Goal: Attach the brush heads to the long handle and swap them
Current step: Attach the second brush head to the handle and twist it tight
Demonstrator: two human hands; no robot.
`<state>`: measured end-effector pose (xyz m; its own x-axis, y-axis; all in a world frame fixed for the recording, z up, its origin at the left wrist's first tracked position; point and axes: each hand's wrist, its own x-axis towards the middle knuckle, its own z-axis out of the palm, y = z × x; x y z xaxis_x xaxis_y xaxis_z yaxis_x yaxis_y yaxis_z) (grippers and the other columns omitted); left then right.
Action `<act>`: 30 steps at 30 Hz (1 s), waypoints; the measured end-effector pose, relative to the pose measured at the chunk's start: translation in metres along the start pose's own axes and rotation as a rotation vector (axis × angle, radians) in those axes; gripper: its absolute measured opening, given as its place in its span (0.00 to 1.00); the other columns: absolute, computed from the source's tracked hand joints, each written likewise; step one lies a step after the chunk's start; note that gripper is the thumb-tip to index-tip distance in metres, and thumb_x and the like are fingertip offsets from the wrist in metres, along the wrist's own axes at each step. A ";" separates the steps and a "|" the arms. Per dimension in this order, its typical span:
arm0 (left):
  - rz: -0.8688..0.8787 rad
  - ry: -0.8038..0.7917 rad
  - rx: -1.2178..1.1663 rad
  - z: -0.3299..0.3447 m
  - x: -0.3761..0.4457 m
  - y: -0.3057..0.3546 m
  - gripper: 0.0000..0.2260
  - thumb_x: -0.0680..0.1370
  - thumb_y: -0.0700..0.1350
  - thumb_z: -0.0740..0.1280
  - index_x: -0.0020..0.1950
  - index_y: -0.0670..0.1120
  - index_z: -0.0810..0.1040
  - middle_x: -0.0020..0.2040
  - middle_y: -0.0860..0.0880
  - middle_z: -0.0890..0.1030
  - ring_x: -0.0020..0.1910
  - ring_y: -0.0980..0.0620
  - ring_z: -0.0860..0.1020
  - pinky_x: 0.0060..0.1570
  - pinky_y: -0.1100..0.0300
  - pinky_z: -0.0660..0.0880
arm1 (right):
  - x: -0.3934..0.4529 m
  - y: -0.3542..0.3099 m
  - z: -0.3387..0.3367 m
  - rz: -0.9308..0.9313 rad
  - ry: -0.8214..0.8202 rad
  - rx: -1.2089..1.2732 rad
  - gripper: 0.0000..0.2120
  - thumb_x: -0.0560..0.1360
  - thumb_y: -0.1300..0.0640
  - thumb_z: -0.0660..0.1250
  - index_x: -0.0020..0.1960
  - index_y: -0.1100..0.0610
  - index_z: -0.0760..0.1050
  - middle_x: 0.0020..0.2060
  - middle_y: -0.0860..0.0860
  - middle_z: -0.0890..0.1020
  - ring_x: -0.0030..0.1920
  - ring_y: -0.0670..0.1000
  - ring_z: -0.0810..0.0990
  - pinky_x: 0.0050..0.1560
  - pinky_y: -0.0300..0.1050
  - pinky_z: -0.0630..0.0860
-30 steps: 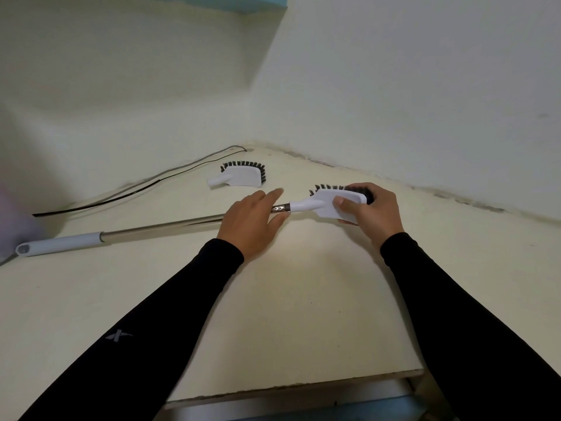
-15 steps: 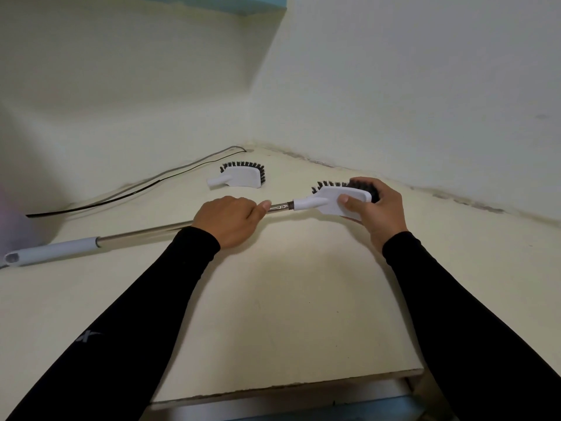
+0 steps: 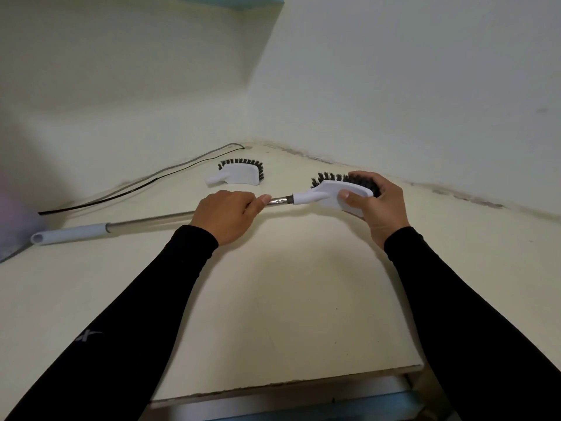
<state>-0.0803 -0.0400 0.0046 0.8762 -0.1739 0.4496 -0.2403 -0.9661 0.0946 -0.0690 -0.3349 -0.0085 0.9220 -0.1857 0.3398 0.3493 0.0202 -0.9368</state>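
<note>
A long metal handle (image 3: 148, 220) with a pale grey grip (image 3: 69, 234) lies across the cream tabletop. My left hand (image 3: 226, 215) is closed around its shaft near the tip. A white brush head with black bristles (image 3: 337, 191) sits on the handle's tip, neck over the metal end. My right hand (image 3: 376, 202) grips that head, thumb on its white back, fingers over the bristles. A second white brush head (image 3: 239, 174) lies loose on the table behind, bristles down.
A black cable (image 3: 145, 183) runs along the back wall on the left. Two walls meet in a corner behind the brushes. The tabletop's front edge (image 3: 288, 384) is near me. Something blurred and pale purple (image 3: 12, 214) sits at the far left.
My left hand went from resting open over the shaft to gripping it. The handle slid slightly, and the brush head with my right hand stayed at the tip.
</note>
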 end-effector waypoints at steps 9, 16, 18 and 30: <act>0.040 0.023 -0.210 0.005 0.002 -0.003 0.19 0.77 0.64 0.59 0.37 0.51 0.75 0.32 0.49 0.74 0.37 0.45 0.73 0.40 0.51 0.69 | 0.001 0.002 0.000 0.022 0.028 -0.060 0.15 0.70 0.68 0.80 0.49 0.52 0.85 0.44 0.46 0.86 0.43 0.45 0.84 0.51 0.48 0.84; 0.013 0.135 -0.269 0.009 -0.003 0.000 0.15 0.71 0.60 0.72 0.37 0.49 0.76 0.36 0.52 0.75 0.36 0.49 0.73 0.37 0.55 0.70 | 0.000 0.003 -0.001 0.078 0.047 -0.093 0.15 0.67 0.61 0.83 0.51 0.55 0.86 0.48 0.51 0.87 0.49 0.53 0.86 0.56 0.61 0.85; 0.009 0.158 -0.249 0.008 -0.002 0.003 0.16 0.70 0.59 0.74 0.37 0.48 0.75 0.36 0.53 0.75 0.36 0.49 0.74 0.37 0.56 0.69 | -0.001 0.001 -0.001 0.091 0.047 -0.102 0.16 0.64 0.57 0.83 0.51 0.55 0.86 0.48 0.52 0.88 0.48 0.53 0.86 0.55 0.63 0.85; 0.096 -0.115 -0.178 0.005 -0.007 0.010 0.18 0.83 0.54 0.53 0.69 0.50 0.72 0.53 0.49 0.81 0.54 0.42 0.71 0.55 0.45 0.69 | -0.001 0.000 0.002 0.067 0.059 -0.125 0.17 0.60 0.55 0.82 0.48 0.50 0.86 0.45 0.45 0.88 0.47 0.50 0.86 0.58 0.63 0.84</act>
<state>-0.0874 -0.0495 -0.0018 0.8852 -0.2933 0.3611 -0.3855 -0.8969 0.2165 -0.0695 -0.3332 -0.0083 0.9297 -0.2459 0.2743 0.2605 -0.0874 -0.9615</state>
